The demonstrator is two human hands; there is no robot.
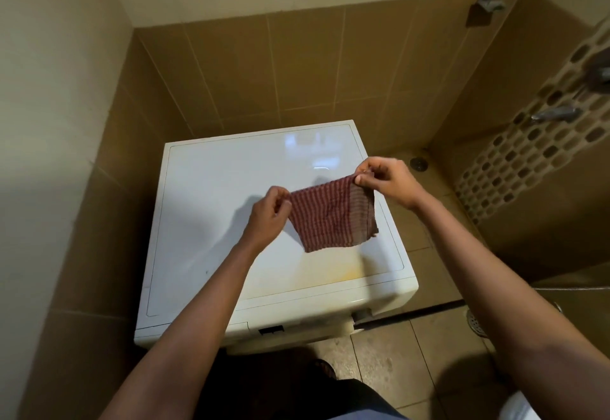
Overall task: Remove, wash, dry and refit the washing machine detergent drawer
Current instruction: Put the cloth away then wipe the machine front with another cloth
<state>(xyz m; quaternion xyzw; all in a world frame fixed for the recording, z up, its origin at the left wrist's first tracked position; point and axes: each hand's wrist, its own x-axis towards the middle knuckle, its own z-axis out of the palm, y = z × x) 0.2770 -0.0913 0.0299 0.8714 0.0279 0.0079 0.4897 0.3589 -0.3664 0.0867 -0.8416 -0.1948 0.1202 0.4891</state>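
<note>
A white washing machine (211,195) stands in a tiled corner, seen from above. Over its top hangs a dark red striped cloth (333,216), spread out between both hands. My left hand (269,213) pinches its left upper corner. My right hand (384,181) pinches its right upper corner, a little higher and farther back. The cloth's lower edge hangs free above the lid. The machine's front panel (270,330) is only a thin strip at the near edge, and the detergent drawer cannot be made out there.
Brown tiled walls close in behind and to the left of the machine. To the right lies a tiled floor with a drain (418,163), a second drain (475,324) nearer me, and metal taps (558,113) on the mosaic wall.
</note>
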